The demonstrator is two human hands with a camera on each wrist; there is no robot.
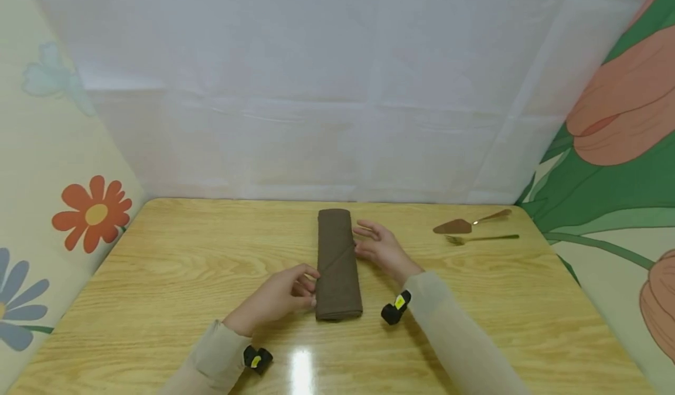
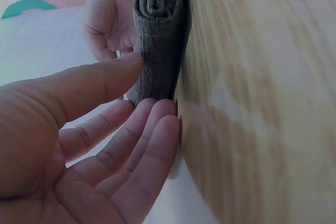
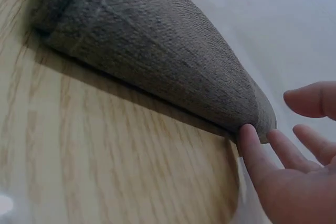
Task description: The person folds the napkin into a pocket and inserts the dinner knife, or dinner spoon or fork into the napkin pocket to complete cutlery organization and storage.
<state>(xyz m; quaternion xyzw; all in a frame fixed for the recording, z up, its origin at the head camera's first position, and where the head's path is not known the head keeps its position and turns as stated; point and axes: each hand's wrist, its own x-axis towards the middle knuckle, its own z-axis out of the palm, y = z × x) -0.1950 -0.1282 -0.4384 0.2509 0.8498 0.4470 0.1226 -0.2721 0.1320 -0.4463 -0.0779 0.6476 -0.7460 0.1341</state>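
Observation:
A brown cloth (image 1: 337,266), folded into a long narrow bundle, lies lengthwise on the wooden table, with a diagonal fold line across its top. My left hand (image 1: 282,292) is at its near left side. In the left wrist view, the thumb and fingertips meet the side of the folded cloth (image 2: 157,56), whose stacked layers show at the end. On the far right side is my right hand (image 1: 385,248), fingers loosely spread. One fingertip (image 3: 249,132) touches the lower edge of the cloth in the right wrist view, while the thumb stands apart from it.
A cake server (image 1: 454,226) with a brown handle lies at the back right of the table (image 1: 221,237). Just in front of it is a thin fork (image 1: 482,239). White sheeting (image 1: 316,90) hangs behind the table, and painted flower panels (image 1: 92,213) flank both sides.

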